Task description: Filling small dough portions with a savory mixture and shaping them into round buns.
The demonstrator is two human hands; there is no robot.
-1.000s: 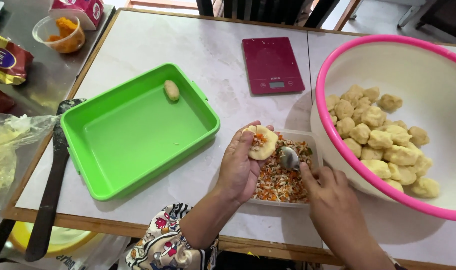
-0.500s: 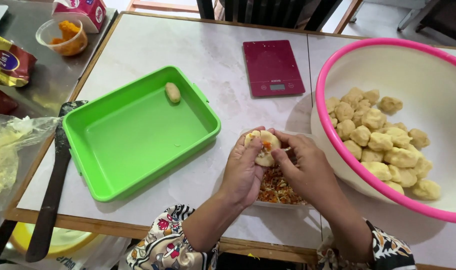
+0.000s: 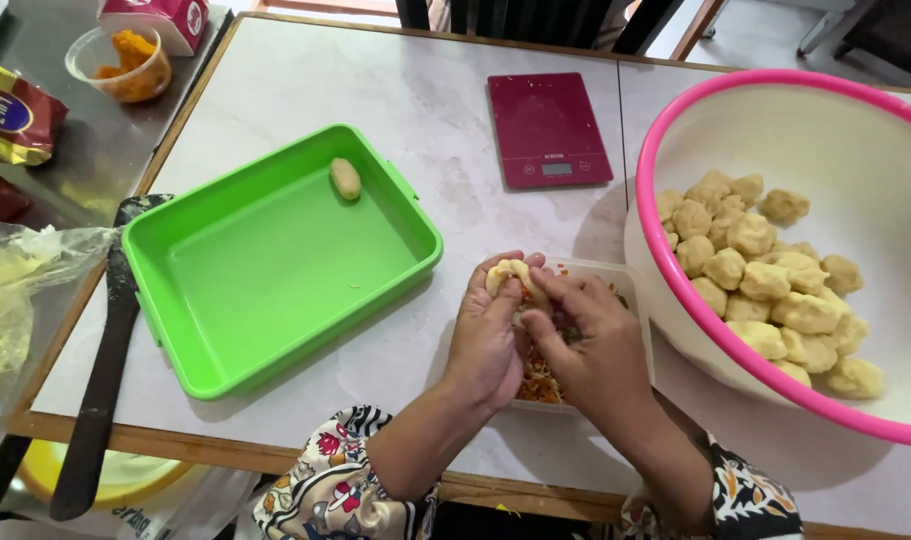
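Observation:
My left hand (image 3: pixel 487 335) cups a pale piece of dough (image 3: pixel 507 272) above a small clear container of chopped vegetable filling (image 3: pixel 541 378). My right hand (image 3: pixel 587 335) presses against the same dough from the right, fingers folded over it, with a dark spoon handle partly showing under the fingers. A green plastic tray (image 3: pixel 275 300) to the left holds one shaped dough piece (image 3: pixel 345 178) near its far edge. A large white bowl with a pink rim (image 3: pixel 665 270) on the right holds several dough balls (image 3: pixel 755 270).
A dark red kitchen scale (image 3: pixel 547 128) lies at the back of the marble table. A long dark spatula (image 3: pixel 105 350) lies along the left edge. A cup of orange filling (image 3: pixel 125 62), packets and a plastic bag sit further left.
My right hand left the filling container with the spoon and closed in on the dough in my left hand; both hands now fold the dough together.

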